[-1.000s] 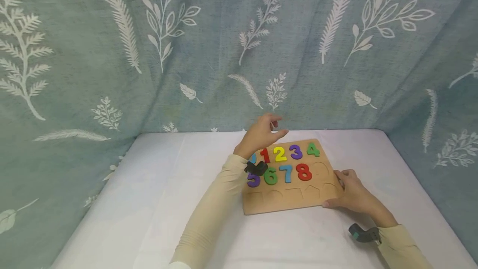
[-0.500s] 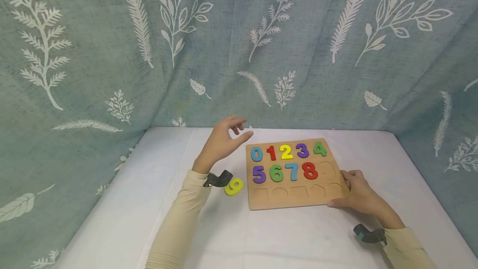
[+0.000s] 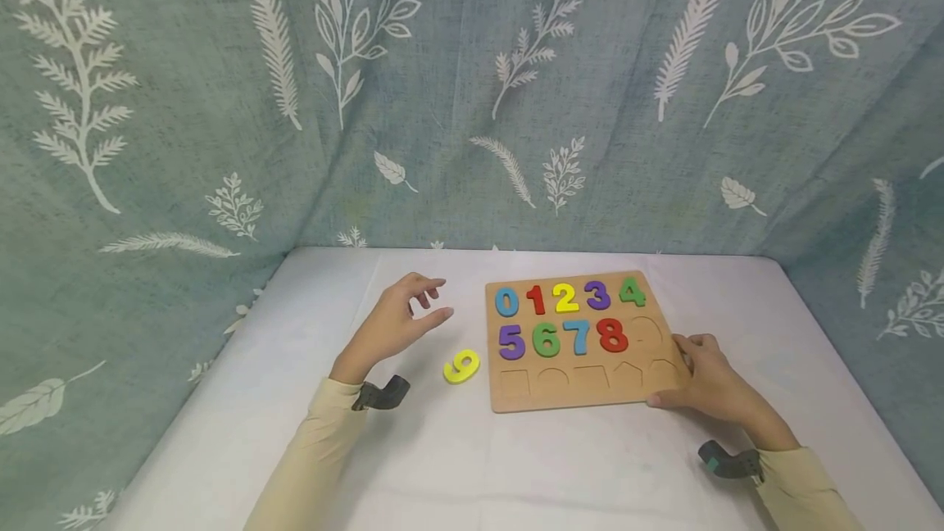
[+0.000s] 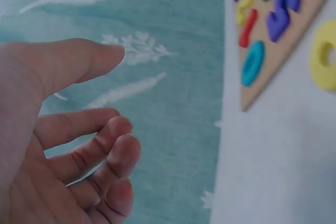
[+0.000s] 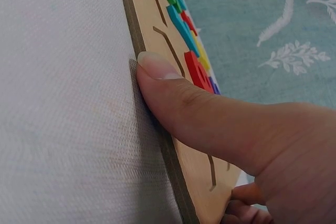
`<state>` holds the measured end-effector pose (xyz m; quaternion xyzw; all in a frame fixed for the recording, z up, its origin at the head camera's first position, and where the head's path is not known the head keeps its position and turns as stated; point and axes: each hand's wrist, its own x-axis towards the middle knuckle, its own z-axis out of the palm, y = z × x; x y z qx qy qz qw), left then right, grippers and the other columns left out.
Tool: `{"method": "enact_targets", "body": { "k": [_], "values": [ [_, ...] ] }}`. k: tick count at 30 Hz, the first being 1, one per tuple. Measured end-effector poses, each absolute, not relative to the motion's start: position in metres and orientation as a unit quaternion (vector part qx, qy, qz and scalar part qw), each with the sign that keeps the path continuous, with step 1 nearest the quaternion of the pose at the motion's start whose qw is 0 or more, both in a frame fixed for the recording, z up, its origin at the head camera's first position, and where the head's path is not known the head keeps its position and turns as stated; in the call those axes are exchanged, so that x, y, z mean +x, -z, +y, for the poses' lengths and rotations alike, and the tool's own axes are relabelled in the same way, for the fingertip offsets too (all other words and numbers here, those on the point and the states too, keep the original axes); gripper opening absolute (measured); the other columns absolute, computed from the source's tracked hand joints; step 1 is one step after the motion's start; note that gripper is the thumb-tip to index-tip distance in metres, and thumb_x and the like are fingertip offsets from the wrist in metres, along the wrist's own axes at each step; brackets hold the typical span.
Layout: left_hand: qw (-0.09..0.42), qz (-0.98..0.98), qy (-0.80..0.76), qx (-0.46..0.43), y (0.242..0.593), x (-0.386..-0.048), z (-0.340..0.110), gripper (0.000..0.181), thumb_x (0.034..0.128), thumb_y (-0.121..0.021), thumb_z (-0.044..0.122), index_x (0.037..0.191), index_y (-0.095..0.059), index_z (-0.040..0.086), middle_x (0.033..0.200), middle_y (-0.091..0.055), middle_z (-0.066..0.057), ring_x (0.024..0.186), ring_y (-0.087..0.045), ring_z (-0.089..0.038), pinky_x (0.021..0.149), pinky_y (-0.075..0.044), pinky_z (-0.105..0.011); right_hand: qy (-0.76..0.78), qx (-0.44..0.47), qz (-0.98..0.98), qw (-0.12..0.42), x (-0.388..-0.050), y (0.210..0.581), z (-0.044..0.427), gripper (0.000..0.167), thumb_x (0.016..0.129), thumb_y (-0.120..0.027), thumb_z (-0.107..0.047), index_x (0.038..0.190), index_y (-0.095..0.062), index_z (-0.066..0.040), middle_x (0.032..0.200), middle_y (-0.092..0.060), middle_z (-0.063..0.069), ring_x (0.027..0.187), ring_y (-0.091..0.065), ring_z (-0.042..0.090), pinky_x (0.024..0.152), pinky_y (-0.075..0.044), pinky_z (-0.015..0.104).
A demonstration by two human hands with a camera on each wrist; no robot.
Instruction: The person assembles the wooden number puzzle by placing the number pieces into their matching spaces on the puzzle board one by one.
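A wooden number puzzle board (image 3: 546, 390) lies on the table with coloured numerals 0 to 8 in its two upper rows. My right hand (image 3: 711, 383) grips the board's near right corner, thumb on the near edge and fingers along the right side. In the right wrist view the thumb (image 5: 178, 95) presses on the board's edge. Left of the board a yellow 9 (image 3: 461, 367) lies loose on the cloth. My left hand (image 3: 391, 322) hovers up and to the left of the 9, holding nothing. In the left wrist view its fingers (image 4: 79, 158) are loosely bent, apart from the thumb.
Outlined recesses (image 3: 553, 382) run along the board's bottom row, and another follows the red 8 (image 3: 612, 335). White cloth (image 3: 516, 474) covers the table. A patterned grey-green curtain (image 3: 442, 105) hangs behind and at both sides. Each wrist carries a small dark camera (image 3: 382, 393).
My left hand has moved left and down, away from above the board, uncovering the 0 and the yellow 9. The head view has shifted a little. My right hand stays at the board's corner.
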<state>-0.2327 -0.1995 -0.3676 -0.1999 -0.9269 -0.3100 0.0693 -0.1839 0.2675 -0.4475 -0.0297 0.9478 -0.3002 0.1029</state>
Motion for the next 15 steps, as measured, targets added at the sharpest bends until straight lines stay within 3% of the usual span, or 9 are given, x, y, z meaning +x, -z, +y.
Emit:
{"method": "enact_targets", "body": {
  "k": [6, 10, 15],
  "values": [
    [0.046, -0.926, 0.311, -0.207, 0.387, -0.224, -0.212, 0.052, 0.0927, -0.078, 0.032, 0.137, -0.065, 0.007, 0.119, -0.068, -0.006, 0.098, -0.062, -0.019, 0.076, -0.051, -0.030, 0.300, -0.034, 0.948, 0.098, -0.183, 0.448, 0.268, 0.131, 0.066, -0.096, -0.050, 0.152, -0.026, 0.021, 0.138, -0.031, 0.039, 0.121, -0.047, 0.052, 0.106, -0.044, 0.069],
    [0.006, -0.923, 0.319, -0.216, 0.399, -0.219, -0.215, 0.054, 0.0914, -0.078, 0.030, 0.138, -0.064, 0.006, 0.118, -0.067, -0.011, 0.101, -0.063, -0.026, 0.079, -0.051, -0.034, 0.303, -0.035, 0.947, 0.098, -0.183, 0.448, 0.267, 0.131, 0.066, -0.096, -0.049, 0.151, -0.026, 0.021, 0.137, -0.031, 0.039, 0.120, -0.048, 0.051, 0.105, -0.045, 0.068],
    [-0.042, -0.921, 0.308, -0.234, 0.413, -0.216, -0.218, 0.062, 0.0895, -0.080, 0.032, 0.141, -0.061, 0.004, 0.119, -0.065, -0.011, 0.104, -0.062, -0.027, 0.079, -0.048, -0.030, 0.303, -0.030, 0.947, 0.100, -0.183, 0.448, 0.267, 0.132, 0.066, -0.096, -0.049, 0.152, -0.025, 0.021, 0.138, -0.031, 0.039, 0.122, -0.047, 0.053, 0.106, -0.044, 0.069]
  ]
}}
